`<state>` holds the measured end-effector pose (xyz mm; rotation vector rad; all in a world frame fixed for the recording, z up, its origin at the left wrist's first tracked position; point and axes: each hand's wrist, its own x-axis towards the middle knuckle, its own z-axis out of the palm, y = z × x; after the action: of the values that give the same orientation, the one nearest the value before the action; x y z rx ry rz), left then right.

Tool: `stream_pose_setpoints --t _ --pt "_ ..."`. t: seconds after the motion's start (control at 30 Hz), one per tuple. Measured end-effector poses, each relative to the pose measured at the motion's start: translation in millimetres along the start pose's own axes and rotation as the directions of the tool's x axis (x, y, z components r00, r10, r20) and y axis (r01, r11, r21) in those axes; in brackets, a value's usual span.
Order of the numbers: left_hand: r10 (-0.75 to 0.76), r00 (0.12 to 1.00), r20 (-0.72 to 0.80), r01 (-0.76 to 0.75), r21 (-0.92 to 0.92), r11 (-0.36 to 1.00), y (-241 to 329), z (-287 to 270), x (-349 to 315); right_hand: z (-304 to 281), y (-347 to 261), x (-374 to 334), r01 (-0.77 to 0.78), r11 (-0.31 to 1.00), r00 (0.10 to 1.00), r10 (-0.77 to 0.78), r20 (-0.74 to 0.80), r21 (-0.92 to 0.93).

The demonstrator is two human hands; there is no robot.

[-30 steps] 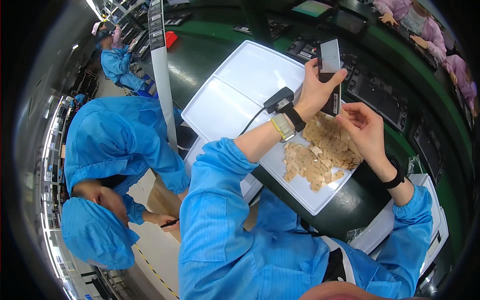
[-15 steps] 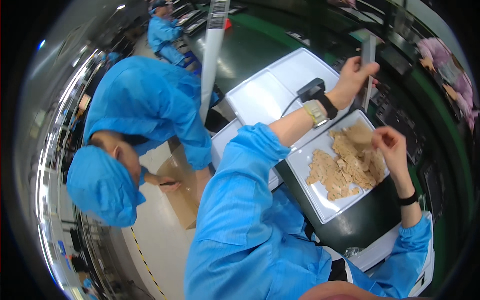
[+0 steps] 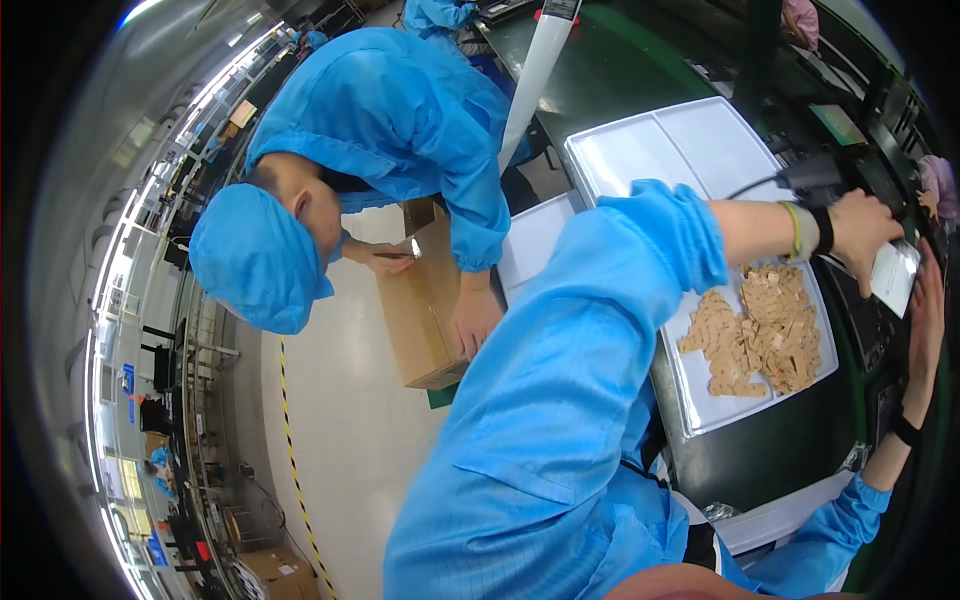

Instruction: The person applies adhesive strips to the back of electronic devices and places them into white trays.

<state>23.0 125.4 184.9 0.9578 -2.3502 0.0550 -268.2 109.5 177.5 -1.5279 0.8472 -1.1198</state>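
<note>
Past the right side of a white tray [image 3: 700,415], my left hand [image 3: 862,238] grips a flat, silvery-white rectangular piece [image 3: 893,278]; its exact kind cannot be made out. My right hand [image 3: 928,315] is stretched out flat along the far side of that piece, fingers long and straight, apparently against its edge. Two heaps of small tan flat pieces [image 3: 785,330] lie in the tray. My left forearm passes over the tray's back corner and hides part of it.
Behind stands a white divided tray [image 3: 630,150], with a black corded device [image 3: 810,172] by its right corner. Dark flat parts line the green bench at right. At left, a co-worker in blue [image 3: 380,120] bends over a cardboard box [image 3: 420,330]. A white post [image 3: 540,75] rises nearby.
My left hand has moved right and lower in view with the flat piece, now tilted. My right hand has left the tan pieces, opened out and come beside it. The view has swung.
</note>
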Motion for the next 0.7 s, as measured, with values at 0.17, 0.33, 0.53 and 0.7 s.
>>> stream_pose_setpoints --t 0.17,0.33,0.53,0.7 --pt "0.138 0.957 -0.254 -0.089 0.197 0.976 18 66 43 -18 -12 5 0.28 0.717 0.94 -0.34 0.03 -0.639" --pt "0.024 0.803 -0.596 -0.041 -0.016 0.999 -9 161 88 -93 18 -7 0.092 0.425 0.803 -0.566 -0.185 -0.901" --pt "-0.433 0.884 0.178 0.443 -0.015 0.897 -36 241 4 -170 125 5 -0.167 0.413 0.893 -0.322 -0.314 -0.896" --pt "-0.324 0.942 0.085 0.324 0.013 0.946 -22 190 -30 -137 118 -11 -0.305 0.479 0.828 -0.294 -0.478 -0.823"
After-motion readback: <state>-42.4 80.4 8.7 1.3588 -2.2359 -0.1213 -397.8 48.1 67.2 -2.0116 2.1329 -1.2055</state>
